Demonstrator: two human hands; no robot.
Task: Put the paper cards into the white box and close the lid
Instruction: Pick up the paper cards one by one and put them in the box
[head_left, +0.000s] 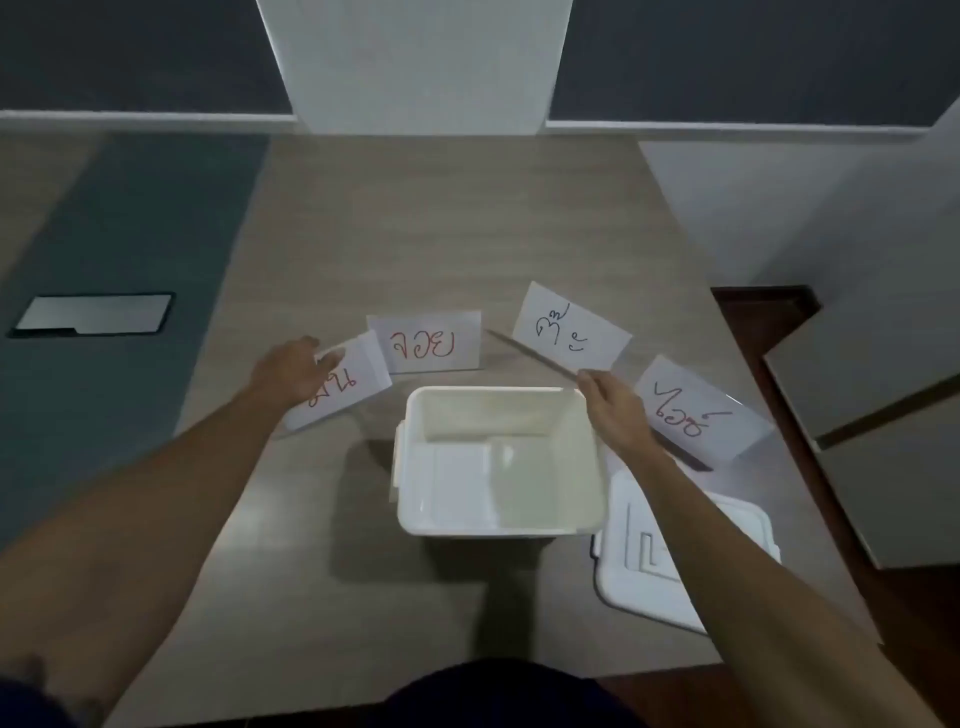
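Observation:
An open white box (410, 514) stands on the wooden table in front of me, with nothing visible inside. Its white lid (631, 566) lies flat to the right, partly under my right forearm. Several white paper cards with handwriting are spread behind the box. My left hand (291, 374) grips the leftmost card (358, 389) and lifts it off the table. My right hand (615, 410) pinches the lower edge of the third card (571, 332), held above the table. The second card (431, 343) and the rightmost card (696, 415) lie on the table.
A dark phone (93, 314) lies on a teal strip at the far left. The table's right edge (769, 415) drops off beside the rightmost card, with a cabinet (883, 415) beyond. A white pillar (415, 67) rises behind the table.

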